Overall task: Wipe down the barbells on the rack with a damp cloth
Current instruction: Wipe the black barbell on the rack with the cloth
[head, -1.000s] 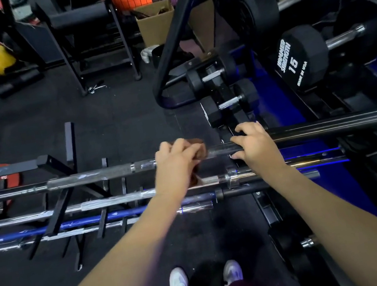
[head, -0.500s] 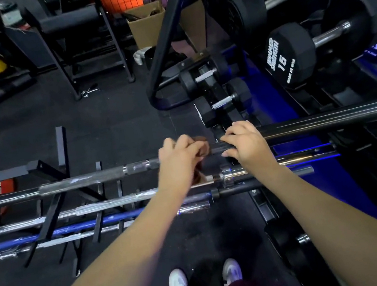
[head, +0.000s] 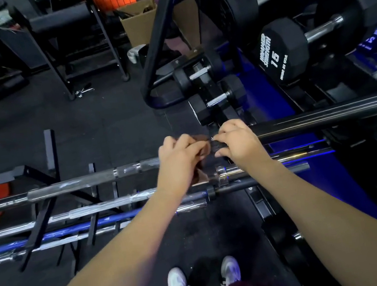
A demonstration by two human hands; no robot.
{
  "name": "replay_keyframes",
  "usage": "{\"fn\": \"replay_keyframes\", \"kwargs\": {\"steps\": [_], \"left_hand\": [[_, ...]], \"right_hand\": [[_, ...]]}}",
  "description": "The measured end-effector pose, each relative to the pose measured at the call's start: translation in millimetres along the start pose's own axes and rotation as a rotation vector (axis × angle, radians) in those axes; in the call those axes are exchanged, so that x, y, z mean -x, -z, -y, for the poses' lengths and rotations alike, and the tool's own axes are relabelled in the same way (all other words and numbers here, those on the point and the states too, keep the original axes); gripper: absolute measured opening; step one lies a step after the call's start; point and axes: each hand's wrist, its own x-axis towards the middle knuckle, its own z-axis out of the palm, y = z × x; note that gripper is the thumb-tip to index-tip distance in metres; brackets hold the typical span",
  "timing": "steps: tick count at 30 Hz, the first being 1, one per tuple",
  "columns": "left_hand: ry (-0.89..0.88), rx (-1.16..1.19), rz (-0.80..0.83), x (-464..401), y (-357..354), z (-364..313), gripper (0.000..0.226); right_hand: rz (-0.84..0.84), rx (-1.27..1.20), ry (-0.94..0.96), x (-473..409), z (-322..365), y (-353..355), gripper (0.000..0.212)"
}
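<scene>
Two bare hands are set side by side on the top barbell [head: 78,186], which lies across a low black rack [head: 43,215] on the floor. The left hand [head: 180,160] is curled over the shaft with a brown cloth [head: 202,151] gripped under its fingers [head: 190,142]; a fold of the cloth is seen hanging below the palm toward the chrome bar [head: 94,208] underneath. The right hand [head: 237,143] is wrapped round the same shaft just beside the cloth, its fingers bent tightly and its thumb tucked beneath, where the thick black sleeve [head: 326,114] of the bar begins. Compared with half a second ago, the two hands are found closer together, the gap between them almost closed, and the cloth is more hidden between them; the bar itself has not been moved. Below the top bar, further barbells are stored in the rack, among them a blue one [head: 73,231]. To the right, a dumbbell rack [head: 273,94] is loaded with black hex dumbbells, one marked 15 [head: 279,50]. A cardboard box [head: 139,24] is stood open at the back, with dark contents that cannot be made out. White shoes [head: 177,280] are seen on the dark floor [head: 105,121].
</scene>
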Motion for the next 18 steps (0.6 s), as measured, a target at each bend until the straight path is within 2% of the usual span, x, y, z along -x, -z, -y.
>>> {"fn": "replay_keyframes", "kwargs": {"steps": [2, 5, 7, 13, 16, 18], "left_hand": [[0.061, 0.023, -0.085, 15.6, 16.5, 27.3, 0.020], [0.197, 0.016, -0.078, 29.3, 36.9, 47.3, 0.021], [0.274, 0.059, -0.061, 24.3, 34.2, 36.9, 0.024], [0.141, 0.067, 0.033, -7.9, -5.4, -26.5, 0.017], [0.068, 0.055, -0.013, 4.6, 5.9, -3.6, 0.021], [0.122, 0.065, -0.077, 17.6, 21.2, 21.2, 0.021]], "right_hand": [[0.019, 0.008, 0.005, -0.2, -1.8, -0.6, 0.048], [-0.007, -0.021, -0.015, -0.7, -0.4, -2.8, 0.047], [-0.017, -0.020, -0.019, -1.3, 1.1, -4.5, 0.046], [-0.042, -0.036, -0.053, -0.1, 1.9, -7.1, 0.035], [-0.019, -0.022, -0.029, 1.8, 1.4, -3.7, 0.044], [-0.002, -0.020, -0.029, 2.3, 1.2, -1.4, 0.047]]}}
